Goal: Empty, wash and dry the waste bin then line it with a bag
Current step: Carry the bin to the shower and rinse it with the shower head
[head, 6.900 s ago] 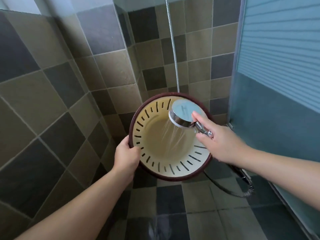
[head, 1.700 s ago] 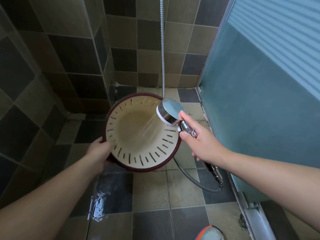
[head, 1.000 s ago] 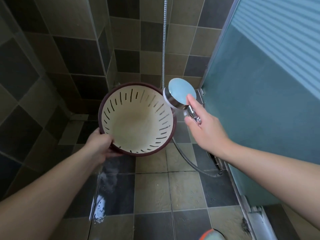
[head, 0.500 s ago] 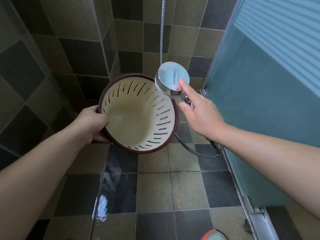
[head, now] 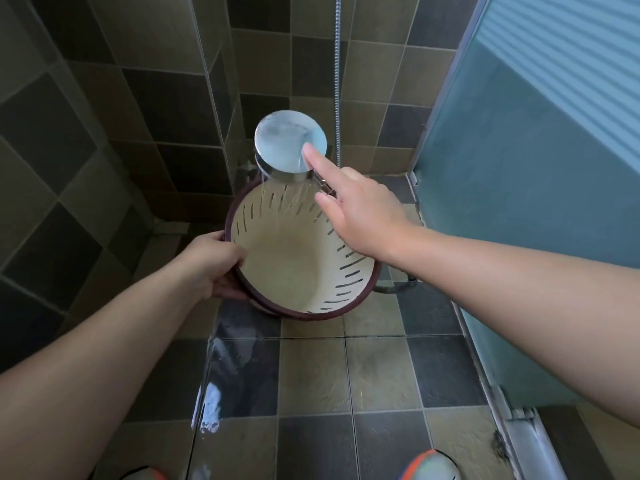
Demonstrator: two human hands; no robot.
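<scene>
Rinsing is the step in hand. The waste bin (head: 298, 258), cream inside with a dark red rim and slotted walls, is held above the wet tiled floor (head: 311, 382) and tipped so its mouth faces up toward the camera. The left hand (head: 211, 263) is clamped on the near-left rim, thumb inside the wall and fingers underneath. The right hand (head: 356, 209) has its grip closed round the handle of the shower head (head: 290, 147), forefinger stretched along the back of the disc, which hangs just above the far rim and sprays down onto the far inner wall.

To do this well, I would turn the bin slowly in the left hand so the spray sweeps each band of slots in turn, keep the head close to limit splash, and tip the mouth lower now and then so dirty water runs out instead of pooling. Whether any water sits in the bottom is hard to judge through the spray. The floor looks slick, so a steady stance matters.
</scene>
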